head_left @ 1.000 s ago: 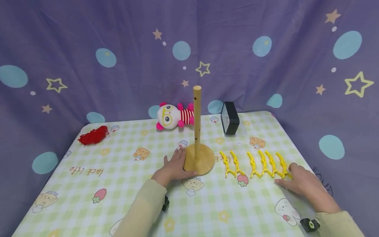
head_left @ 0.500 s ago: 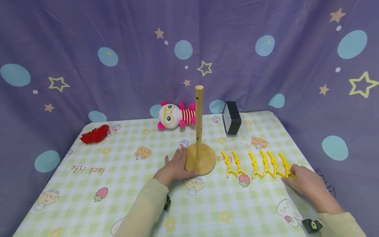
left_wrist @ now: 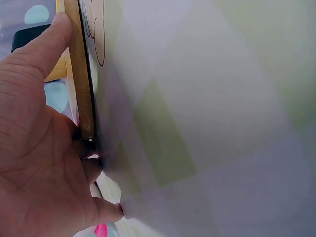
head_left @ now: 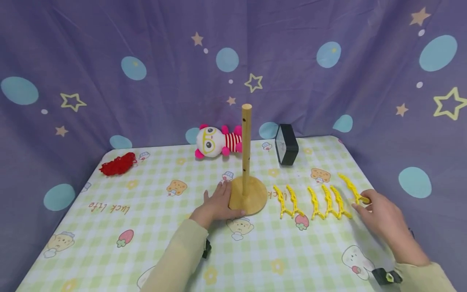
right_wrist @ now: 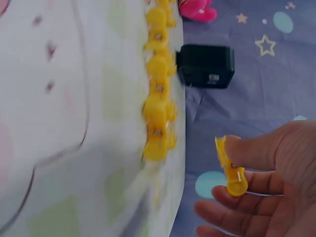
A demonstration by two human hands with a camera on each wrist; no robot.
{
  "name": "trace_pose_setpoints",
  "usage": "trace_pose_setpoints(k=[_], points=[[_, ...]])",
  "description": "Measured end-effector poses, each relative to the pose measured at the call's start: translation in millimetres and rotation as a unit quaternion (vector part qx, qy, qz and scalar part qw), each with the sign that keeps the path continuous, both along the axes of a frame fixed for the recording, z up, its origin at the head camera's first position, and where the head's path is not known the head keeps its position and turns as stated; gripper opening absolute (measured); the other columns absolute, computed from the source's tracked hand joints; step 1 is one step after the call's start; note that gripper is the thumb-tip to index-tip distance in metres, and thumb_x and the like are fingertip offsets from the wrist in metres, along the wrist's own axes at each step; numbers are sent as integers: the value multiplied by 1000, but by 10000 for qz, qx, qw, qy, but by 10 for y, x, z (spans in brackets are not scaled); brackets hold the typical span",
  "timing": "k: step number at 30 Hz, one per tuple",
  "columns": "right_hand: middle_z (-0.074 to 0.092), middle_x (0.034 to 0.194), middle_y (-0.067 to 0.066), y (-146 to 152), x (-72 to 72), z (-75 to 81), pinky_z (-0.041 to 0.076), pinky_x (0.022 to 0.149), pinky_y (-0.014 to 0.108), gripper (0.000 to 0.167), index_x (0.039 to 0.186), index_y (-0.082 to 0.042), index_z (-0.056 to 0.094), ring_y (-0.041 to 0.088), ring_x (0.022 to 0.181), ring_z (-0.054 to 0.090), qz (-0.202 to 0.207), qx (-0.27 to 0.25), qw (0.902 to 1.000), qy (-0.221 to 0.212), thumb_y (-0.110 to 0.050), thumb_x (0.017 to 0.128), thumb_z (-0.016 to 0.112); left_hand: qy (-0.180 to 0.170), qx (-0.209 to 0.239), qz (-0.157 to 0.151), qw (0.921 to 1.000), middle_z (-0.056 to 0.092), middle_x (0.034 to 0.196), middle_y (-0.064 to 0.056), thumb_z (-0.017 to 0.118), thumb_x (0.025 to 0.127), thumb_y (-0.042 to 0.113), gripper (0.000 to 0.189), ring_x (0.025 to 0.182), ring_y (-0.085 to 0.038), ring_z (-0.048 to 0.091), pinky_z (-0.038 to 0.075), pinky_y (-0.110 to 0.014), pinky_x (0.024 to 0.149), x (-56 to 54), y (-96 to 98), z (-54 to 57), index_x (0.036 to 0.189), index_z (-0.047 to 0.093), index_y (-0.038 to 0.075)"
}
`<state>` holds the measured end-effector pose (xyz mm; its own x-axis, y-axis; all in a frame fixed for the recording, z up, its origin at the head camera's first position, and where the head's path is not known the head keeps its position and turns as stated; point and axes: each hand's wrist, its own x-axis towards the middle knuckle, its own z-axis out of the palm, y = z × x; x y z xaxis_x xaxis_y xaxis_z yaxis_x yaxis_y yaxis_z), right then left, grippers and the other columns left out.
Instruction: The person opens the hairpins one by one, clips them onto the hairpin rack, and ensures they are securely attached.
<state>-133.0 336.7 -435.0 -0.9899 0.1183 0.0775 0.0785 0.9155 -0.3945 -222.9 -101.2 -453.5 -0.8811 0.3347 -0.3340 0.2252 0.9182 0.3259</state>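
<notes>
My left hand [head_left: 215,205] rests at the left edge of the round wooden base [head_left: 260,202], which bears an upright wooden post [head_left: 246,150]. Its fingers are straight, and in the left wrist view the thumb [left_wrist: 52,42] lies against the rim of the base. My right hand [head_left: 383,215] pinches a yellow spring clip [head_left: 351,188] by its forked handle, at the right end of the row. In the right wrist view the held clip [right_wrist: 232,170] sits between thumb and forefinger, with the other fingers loosely bent. Several more yellow clips [head_left: 328,200] lie side by side on the table.
A plush toy [head_left: 213,142] lies on its side behind the post. To its right stands a black box-like clock [head_left: 287,145]. A red stringy bundle [head_left: 118,164] lies at the far left of the checkered tablecloth [head_left: 146,227]. A purple curtain [head_left: 164,101] hangs behind.
My right hand has taken hold of the rightmost clip and moved it up, away from the others in the row. The left hand stays at the wooden base. The head view has shifted slightly.
</notes>
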Motion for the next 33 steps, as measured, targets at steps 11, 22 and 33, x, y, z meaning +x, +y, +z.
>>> trace_pose_setpoints(k=[11, 22, 33], points=[[62, 113, 25, -365, -93, 111, 48, 59, 44, 42, 127, 0, 56, 36, 82, 62, 231, -126, 9973, 683, -15, 90, 69, 37, 52, 12, 10000, 5, 163, -12, 61, 80, 71, 115, 149, -28, 2, 3, -65, 112, 1, 12, 11, 157, 7, 4], [64, 96, 18, -749, -185, 126, 39, 53, 32, 47, 135, -1, 55, 21, 66, 50, 810, -333, 9911, 1002, -7, 90, 68, 11, 79, 54, 10000, 4, 163, -11, 62, 79, 71, 115, 149, -27, 2, 2, -63, 113, -2, 2, 17, 157, 7, 5], [68, 97, 12, -1096, -331, 111, 37, 57, 33, 42, 131, -4, 61, 16, 60, 42, 1279, -507, 9825, 1253, -6, 89, 70, 22, 58, 85, 9999, 4, 163, -10, 62, 79, 71, 115, 149, -26, 2, 3, -62, 114, 11, 5, 12, 157, 6, 7]])
